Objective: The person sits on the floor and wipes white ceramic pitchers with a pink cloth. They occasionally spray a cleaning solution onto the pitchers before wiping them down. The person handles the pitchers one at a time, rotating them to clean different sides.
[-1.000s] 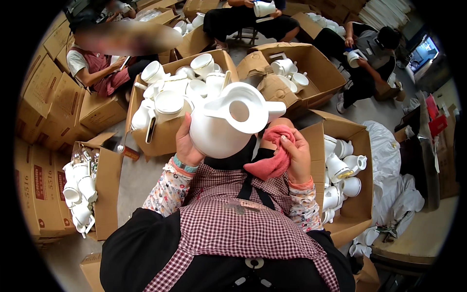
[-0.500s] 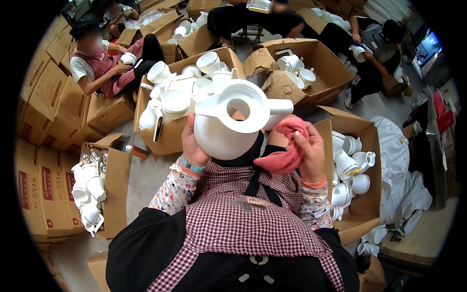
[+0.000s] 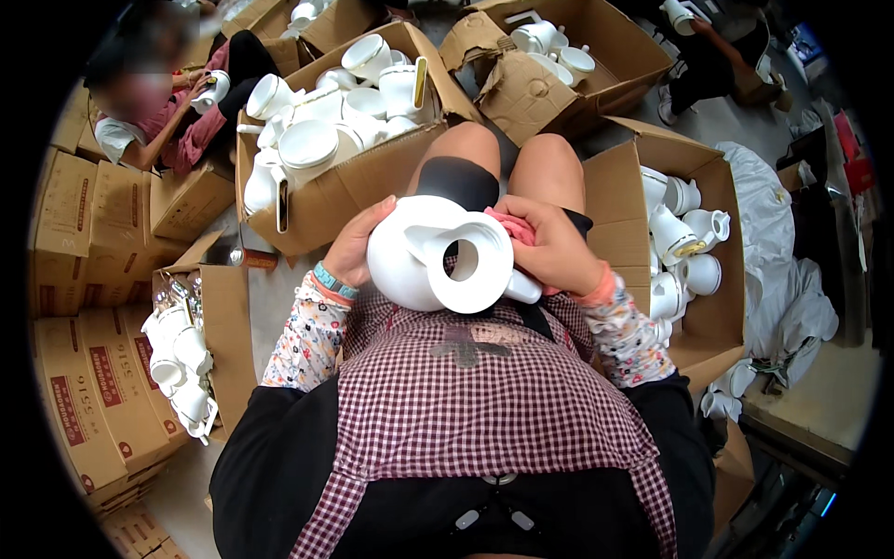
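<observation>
Over my lap I hold a white plastic jug body (image 3: 405, 265), tilted so that its round open mouth and spout face me. My left hand (image 3: 358, 244) wraps round the jug's left side, near its base. A pinkish-red cloth (image 3: 511, 224) is bunched in my right hand (image 3: 557, 247), pressed against the jug's far right side by the handle. The jug's handle (image 3: 524, 288) points to the right, below my right hand. Most of the cloth is hidden behind my fingers.
A carton (image 3: 335, 191) of white jug parts stands ahead left, another carton (image 3: 615, 98) ahead right. Close on my right is a third carton (image 3: 700, 349); on my left, a smaller one (image 3: 228, 345). Stacked cartons (image 3: 102, 391) line the left. Co-workers sit beyond.
The jug has come down towards my lap and tipped so its mouth faces me. My right hand has brought the cloth from beside the jug onto it. The view has tilted downward.
</observation>
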A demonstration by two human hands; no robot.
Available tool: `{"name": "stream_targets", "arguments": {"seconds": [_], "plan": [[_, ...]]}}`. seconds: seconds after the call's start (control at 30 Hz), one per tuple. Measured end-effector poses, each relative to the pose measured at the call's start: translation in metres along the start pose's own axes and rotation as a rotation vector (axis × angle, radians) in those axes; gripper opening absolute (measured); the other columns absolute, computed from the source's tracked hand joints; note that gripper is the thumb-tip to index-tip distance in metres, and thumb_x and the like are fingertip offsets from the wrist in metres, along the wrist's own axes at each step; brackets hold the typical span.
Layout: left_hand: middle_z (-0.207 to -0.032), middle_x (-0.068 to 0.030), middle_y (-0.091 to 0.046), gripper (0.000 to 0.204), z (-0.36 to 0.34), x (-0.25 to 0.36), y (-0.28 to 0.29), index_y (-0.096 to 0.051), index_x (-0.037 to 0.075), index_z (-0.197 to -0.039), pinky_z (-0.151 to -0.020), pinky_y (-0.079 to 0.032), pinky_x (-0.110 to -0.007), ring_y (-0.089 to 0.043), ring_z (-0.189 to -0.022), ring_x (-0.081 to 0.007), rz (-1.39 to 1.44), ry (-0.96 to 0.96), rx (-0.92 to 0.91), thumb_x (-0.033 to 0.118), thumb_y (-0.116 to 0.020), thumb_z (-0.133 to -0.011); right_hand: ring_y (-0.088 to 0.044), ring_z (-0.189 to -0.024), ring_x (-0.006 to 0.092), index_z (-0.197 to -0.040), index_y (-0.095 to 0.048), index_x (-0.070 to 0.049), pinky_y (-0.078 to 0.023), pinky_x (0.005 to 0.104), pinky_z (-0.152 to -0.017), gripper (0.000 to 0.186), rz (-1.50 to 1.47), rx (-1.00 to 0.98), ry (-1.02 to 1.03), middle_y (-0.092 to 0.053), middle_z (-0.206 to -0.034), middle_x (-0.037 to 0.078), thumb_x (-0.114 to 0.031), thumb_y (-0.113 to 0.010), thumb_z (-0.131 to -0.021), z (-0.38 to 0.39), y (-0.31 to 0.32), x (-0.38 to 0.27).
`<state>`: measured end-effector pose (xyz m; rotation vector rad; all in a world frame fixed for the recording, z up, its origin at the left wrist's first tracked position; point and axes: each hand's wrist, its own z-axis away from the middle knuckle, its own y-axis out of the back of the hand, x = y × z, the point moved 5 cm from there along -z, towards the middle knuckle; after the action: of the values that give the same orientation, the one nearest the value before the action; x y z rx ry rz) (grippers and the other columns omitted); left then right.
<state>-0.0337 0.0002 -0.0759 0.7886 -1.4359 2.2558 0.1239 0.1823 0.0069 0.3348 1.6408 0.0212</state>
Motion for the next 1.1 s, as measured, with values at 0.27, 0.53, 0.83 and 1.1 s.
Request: {"name": "stream_targets", "arguments": {"seconds": [0.27,0.53,0.83,1.1], "plan": [[-0.135,-0.0135,-0.051,0.107,0.024,0.042,-0.076,-0.048,0.005,-0.134,-0.106,-0.032,-0.045,-0.051,-0.124,-0.0258,-1.112,-0.781,-0.204,0.084,-0.056,-0.063,-0.055,-0.076,0.0046,-0.097,-0.061,0.002,-0.046,0.0205,-0.069,0.013,-0.302,0.111,-0.134,-0.061,-0.086,0.000,-0.004,-0.058,-0.086,0.010,-0.015,0.012],[-0.112,-0.0123,-0.064,0.092,0.002,0.036,-0.090,-0.058,0.002,-0.120,-0.092,-0.045,-0.036,-0.062,-0.103,-0.0266,-1.285,-0.586,-0.051,0.054,-0.087,-0.050,-0.055,-0.070,0.0052,-0.105,-0.056,0.002,-0.047,0.0194,-0.066,0.020,-0.403,0.216,-0.119,-0.061,-0.084,0.001,-0.001,-0.053,-0.086,0.019,0.022,-0.014],[-0.104,-0.0174,-0.066,0.083,-0.021,0.033,-0.107,-0.062,0.002,-0.113,-0.091,-0.044,-0.040,-0.062,-0.098,-0.0342,-1.435,-0.566,0.073,0.059,-0.081,-0.055,-0.063,-0.067,0.0286,-0.084,-0.065,-0.002,-0.049,0.0335,-0.062,0.012,0.434,0.259,0.071,-0.064,-0.073,0.014,-0.008,-0.068,-0.074,-0.002,0.021,-0.022],[-0.098,-0.0171,-0.067,0.081,-0.030,0.031,-0.114,-0.063,0.005,-0.112,-0.086,-0.046,-0.041,-0.063,-0.094,-0.0340,-1.541,-0.646,0.030,0.062,-0.079,-0.056,-0.060,-0.060,0.0338,-0.078,-0.055,-0.005,-0.046,0.0388,-0.054,0.016,0.569,0.419,0.104,-0.058,-0.065,0.014,-0.009,-0.070,-0.072,-0.014,0.017,-0.008]]}}
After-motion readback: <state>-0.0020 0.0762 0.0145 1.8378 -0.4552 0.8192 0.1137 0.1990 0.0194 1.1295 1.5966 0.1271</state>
